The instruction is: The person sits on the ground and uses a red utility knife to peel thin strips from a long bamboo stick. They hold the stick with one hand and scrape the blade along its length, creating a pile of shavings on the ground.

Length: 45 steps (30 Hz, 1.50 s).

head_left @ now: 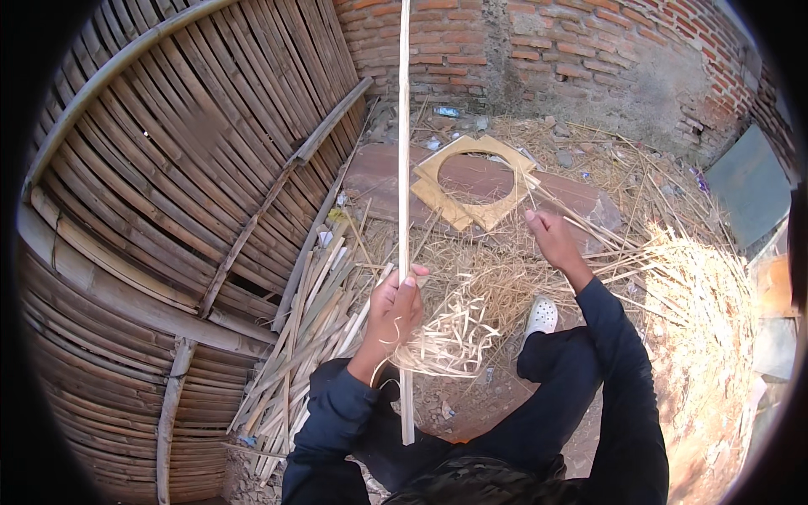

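Left hand point(394, 305) clenched round upright bamboo strip point(404, 168), right hand point(551, 238) loosely curled over thin slivers point(589, 244), grip unclear

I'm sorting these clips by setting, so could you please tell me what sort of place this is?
Probably an outdoor yard used for bamboo craft: a woven bamboo panel leans beside a rough brick wall, cut bamboo strips and shavings cover the dirt ground, and the left hand grips a long bamboo slat.
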Each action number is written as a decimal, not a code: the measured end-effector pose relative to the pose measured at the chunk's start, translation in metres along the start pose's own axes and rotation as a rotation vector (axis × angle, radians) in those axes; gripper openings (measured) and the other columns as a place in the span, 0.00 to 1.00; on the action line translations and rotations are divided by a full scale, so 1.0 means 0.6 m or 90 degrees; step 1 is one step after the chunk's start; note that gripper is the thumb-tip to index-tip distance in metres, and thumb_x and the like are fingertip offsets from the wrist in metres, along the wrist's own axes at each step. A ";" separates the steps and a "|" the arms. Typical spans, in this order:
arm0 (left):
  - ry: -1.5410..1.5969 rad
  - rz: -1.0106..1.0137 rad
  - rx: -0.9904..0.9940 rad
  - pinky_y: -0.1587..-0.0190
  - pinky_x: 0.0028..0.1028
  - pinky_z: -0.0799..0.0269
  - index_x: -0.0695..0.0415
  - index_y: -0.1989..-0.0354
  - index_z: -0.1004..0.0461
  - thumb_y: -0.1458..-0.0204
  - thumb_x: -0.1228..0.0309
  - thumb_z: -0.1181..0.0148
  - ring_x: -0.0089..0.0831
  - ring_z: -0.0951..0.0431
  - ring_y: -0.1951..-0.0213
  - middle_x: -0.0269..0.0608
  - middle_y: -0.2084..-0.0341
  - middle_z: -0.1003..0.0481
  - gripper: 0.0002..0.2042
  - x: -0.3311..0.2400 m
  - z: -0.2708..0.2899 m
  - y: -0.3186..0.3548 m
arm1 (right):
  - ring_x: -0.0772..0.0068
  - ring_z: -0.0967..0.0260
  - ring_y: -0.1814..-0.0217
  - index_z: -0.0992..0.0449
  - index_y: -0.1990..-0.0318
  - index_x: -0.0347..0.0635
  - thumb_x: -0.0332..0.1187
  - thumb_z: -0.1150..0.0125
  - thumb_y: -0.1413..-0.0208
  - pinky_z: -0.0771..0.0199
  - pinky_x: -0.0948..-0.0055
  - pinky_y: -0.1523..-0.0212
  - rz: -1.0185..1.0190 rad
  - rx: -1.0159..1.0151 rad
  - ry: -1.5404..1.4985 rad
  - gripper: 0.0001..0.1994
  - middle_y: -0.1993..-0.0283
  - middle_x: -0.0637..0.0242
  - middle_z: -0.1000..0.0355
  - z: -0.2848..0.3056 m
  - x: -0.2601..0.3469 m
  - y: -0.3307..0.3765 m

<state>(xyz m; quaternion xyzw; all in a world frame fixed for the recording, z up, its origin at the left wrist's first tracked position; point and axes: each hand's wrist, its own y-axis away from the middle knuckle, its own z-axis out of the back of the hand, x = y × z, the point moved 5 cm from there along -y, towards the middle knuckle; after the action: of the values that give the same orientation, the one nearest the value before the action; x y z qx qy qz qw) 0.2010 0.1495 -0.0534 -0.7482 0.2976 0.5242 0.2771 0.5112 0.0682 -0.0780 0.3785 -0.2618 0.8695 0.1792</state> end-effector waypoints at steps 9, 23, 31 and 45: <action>0.011 0.133 0.110 0.81 0.16 0.52 0.60 0.49 0.32 0.36 0.66 0.54 0.10 0.47 0.84 0.21 0.85 0.43 0.13 0.065 -0.063 -0.037 | 0.89 0.53 0.87 0.27 0.66 0.40 0.47 0.46 0.38 0.54 0.84 0.86 -0.161 0.141 -0.635 0.17 0.84 0.82 0.46 -0.151 0.142 -0.022; -0.031 0.269 0.283 0.48 0.25 0.33 0.63 0.51 0.30 0.43 0.78 0.47 0.25 0.27 0.51 0.39 0.58 0.25 0.11 0.113 -0.102 -0.019 | 0.88 0.50 0.84 0.29 0.70 0.45 0.51 0.44 0.40 0.52 0.83 0.84 -0.154 0.075 -0.571 0.18 0.81 0.79 0.42 -0.113 0.126 -0.024; 0.047 0.254 0.187 0.57 0.24 0.28 0.62 0.46 0.34 0.35 0.62 0.57 0.29 0.21 0.62 0.35 0.81 0.28 0.17 0.118 -0.096 -0.015 | 0.90 0.50 0.83 0.29 0.69 0.44 0.50 0.47 0.38 0.52 0.85 0.82 -0.159 0.182 -0.595 0.18 0.82 0.80 0.44 -0.107 0.129 -0.025; -0.183 0.127 -0.036 0.76 0.18 0.33 0.62 0.44 0.33 0.37 0.68 0.52 0.16 0.31 0.82 0.29 0.83 0.31 0.16 0.059 -0.026 -0.013 | 0.59 0.31 0.85 0.29 0.84 0.47 0.63 0.45 0.52 0.34 0.64 0.83 0.295 0.118 0.225 0.28 0.85 0.62 0.30 -0.145 0.175 0.055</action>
<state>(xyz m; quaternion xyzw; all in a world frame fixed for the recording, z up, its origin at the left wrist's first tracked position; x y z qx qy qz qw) 0.2261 0.1379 -0.0819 -0.6397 0.3131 0.6588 0.2424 0.3771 0.1054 -0.0598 0.1660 -0.2254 0.9599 -0.0165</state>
